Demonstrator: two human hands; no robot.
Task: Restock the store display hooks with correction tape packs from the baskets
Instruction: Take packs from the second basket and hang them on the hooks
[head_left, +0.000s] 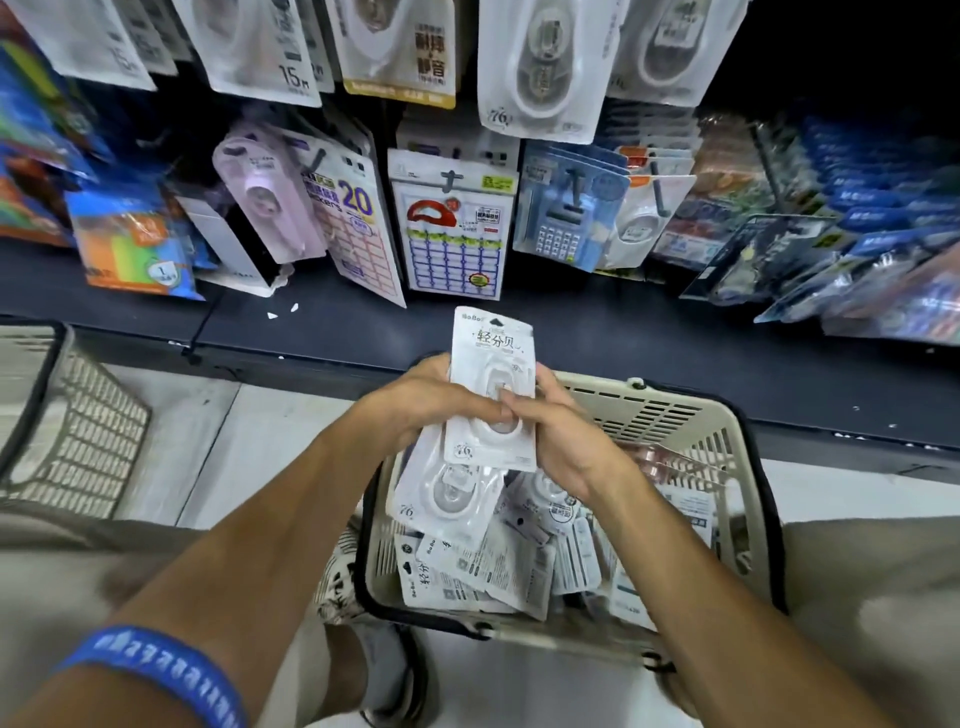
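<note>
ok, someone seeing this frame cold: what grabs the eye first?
Dead centre, both hands, left hand and right hand, hold a white correction tape pack upright above the beige basket, which is full of similar packs. Behind, the display wall is crowded with hanging packs, the sticker sheet with a big 20 standing out. A blue wristband shows at lower left.

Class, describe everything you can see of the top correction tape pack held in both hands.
The top correction tape pack is a white card with a clear blister over an oval dispenser, dark printed characters and a hang hole at its top. It stands nearly upright above the basket, stacked on another pack, pinched between the left hand and right hand.
</note>
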